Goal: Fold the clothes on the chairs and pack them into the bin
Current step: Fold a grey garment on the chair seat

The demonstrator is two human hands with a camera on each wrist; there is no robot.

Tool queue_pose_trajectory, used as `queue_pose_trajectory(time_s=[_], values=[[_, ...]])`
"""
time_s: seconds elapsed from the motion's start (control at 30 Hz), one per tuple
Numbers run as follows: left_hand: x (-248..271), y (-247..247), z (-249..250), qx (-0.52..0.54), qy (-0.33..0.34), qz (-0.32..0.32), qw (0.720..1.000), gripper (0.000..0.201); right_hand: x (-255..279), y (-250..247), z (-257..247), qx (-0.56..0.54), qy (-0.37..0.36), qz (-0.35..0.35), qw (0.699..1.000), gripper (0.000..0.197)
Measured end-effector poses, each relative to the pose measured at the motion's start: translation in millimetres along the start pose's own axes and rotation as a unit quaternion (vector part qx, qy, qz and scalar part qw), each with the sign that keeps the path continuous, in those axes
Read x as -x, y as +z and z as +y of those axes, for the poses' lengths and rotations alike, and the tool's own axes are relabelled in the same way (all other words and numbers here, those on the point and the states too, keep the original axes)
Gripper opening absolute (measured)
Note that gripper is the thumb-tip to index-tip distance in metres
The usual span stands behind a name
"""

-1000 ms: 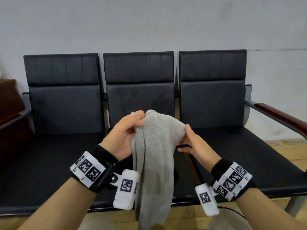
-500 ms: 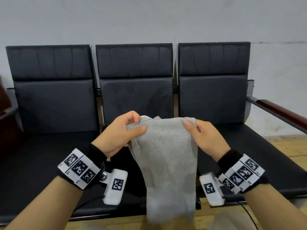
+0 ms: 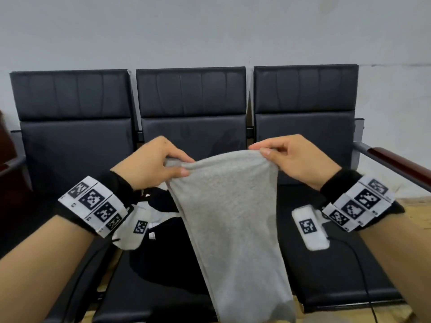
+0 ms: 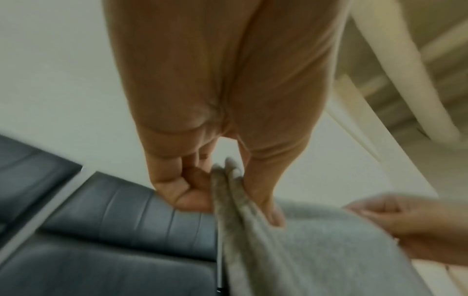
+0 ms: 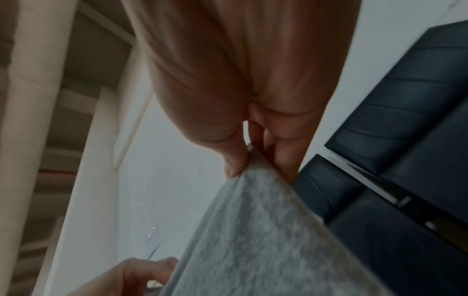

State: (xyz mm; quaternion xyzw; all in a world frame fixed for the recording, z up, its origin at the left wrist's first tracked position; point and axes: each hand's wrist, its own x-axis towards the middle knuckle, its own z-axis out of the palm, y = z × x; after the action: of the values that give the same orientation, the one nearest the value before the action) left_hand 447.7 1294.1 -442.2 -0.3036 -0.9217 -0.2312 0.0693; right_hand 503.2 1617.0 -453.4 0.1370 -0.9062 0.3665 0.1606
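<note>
- Grey garment is up in the air between my two hands, top edge stretched across, the rest hanging straight down in front of the middle chair of the black row.
- My left hand has its corner pinched, thumb on the near side, fingers curled behind. The left wrist view shows a couple of layers bunched in that pinch.
- My right hand pinches the other top corner, thumb against fingertips, cloth sandwiched between.
- Feels like it'll handle easy: soft, floppy knit, light, no stiffness, so it droops wherever I don't hold it. Not slippery, I'd guess.
- Best hold is right where I've got it, the two top corners, keeping the edge taut so it hangs flat for folding.
- Just below my left hand there's another dark and white garment on the seat.
- No brand or readable writing on the grey cloth. Only the square coded markers on my wristbands, nothing you can read.
- Bin isn't in view.
</note>
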Motion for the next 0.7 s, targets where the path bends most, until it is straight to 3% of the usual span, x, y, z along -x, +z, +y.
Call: queue_pose_trajectory(time_s=[0.07,0.17,0.27,0.37,0.57,0.7], values=[[-15,-13,-5,-0.062,-0.004,0.06,0.996,0.023,-14,-16,-12,0.069,-0.019,-0.004,0.997,0.026],[-33,-41,-2,-0.048,-0.006,0.13,0.99,0.024,-33,-38,-33,0.15,-0.042,0.004,0.988,0.032],[-43,-61,7,-0.024,0.016,0.156,0.987,0.028,-50,-52,-45,0.23,-0.07,0.035,0.97,0.029],[-43,-68,12,-0.036,0.03,0.178,0.983,0.028,-57,-53,-49,0.243,-0.086,0.071,0.964,0.022],[-24,-61,9,-0.059,0.035,0.143,0.987,0.022,-40,-43,-34,0.217,-0.101,0.092,0.966,0.018],[9,-42,7,0.022,0.014,0.007,1.0,0.023,0,-33,-28,0.189,-0.101,-0.043,0.976,0.019]])
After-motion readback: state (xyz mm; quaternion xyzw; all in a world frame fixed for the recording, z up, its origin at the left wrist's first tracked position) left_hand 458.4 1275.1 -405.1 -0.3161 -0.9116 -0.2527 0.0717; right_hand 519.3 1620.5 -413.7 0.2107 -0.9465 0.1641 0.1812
